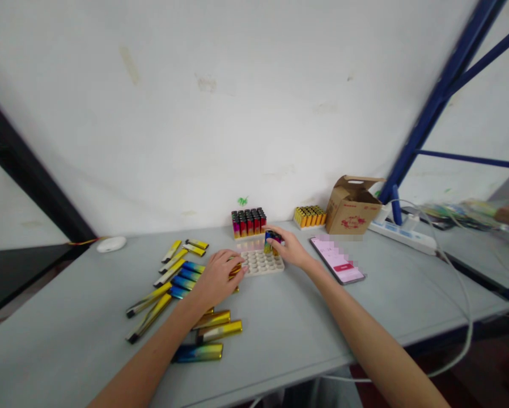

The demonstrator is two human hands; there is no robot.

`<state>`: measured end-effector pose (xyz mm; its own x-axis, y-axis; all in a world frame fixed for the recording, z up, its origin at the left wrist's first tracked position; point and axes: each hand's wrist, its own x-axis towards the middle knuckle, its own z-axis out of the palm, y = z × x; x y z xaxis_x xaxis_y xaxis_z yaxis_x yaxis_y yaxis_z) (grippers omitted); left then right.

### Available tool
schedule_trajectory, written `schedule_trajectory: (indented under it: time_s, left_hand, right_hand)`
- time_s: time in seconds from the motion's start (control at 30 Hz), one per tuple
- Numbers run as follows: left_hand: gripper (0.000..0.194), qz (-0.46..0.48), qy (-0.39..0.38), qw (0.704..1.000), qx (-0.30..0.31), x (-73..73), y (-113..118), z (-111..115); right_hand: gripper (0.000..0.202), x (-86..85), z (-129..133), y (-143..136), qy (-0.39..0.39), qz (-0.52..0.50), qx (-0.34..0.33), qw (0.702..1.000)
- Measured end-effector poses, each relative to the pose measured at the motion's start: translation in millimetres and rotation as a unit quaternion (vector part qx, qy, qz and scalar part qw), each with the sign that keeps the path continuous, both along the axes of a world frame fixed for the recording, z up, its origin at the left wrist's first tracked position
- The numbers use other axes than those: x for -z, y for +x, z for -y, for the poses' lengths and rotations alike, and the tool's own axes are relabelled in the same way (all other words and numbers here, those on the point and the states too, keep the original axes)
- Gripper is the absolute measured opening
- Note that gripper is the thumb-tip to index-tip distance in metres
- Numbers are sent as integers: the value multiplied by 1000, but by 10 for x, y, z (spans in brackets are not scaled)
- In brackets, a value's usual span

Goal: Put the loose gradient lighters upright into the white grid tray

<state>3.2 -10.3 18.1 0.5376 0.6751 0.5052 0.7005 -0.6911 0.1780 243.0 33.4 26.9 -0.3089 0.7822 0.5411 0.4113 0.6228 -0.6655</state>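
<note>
A white tray of round holes [263,263] lies on the table between my hands. My right hand [289,247] is closed around a short shiny tube [267,242], blue and yellow with a dark top, upright at the tray's back right. A purple-red tube beside it is partly covered by my fingers. My left hand [219,276] bends over the tray's left side, fingers curled on a shiny gold tube [234,272], mostly hidden under them. Several blue tubes [187,276] lie left of that hand, with gold tubes [220,331] nearer the front edge.
A block of upright red tubes [249,224] and a tray of yellow cylinders [309,216] stand by the wall. To the right are an open cardboard box [351,208], a phone [337,260] and a power strip [403,237]. A white case [111,244] sits far left.
</note>
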Motion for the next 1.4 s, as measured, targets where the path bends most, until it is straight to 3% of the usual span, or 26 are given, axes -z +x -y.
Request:
schedule_trajectory:
  time_s: [0.17,0.43,0.87,1.17,1.4]
  left_hand:
    - [24,-4,-14,1000,3,4,5,-5]
    - [32,22,-54,998,13,7,13,-25]
    - [37,41,-50,998,6,-27,-6,-22]
    - [37,42,-34,999,-4,-102,-48,-9]
    - [37,32,-13,998,-50,-111,-155,-72]
  right_hand:
    - [61,-4,44,-38,-16,-1,35,999]
    - [60,-12,65,-69,-11,7,62,998]
    - [66,10,33,-9,-3,32,52,998]
    - [71,51,61,172,-48,43,27,998]
    - [43,-72,110,415,96,100,69,988]
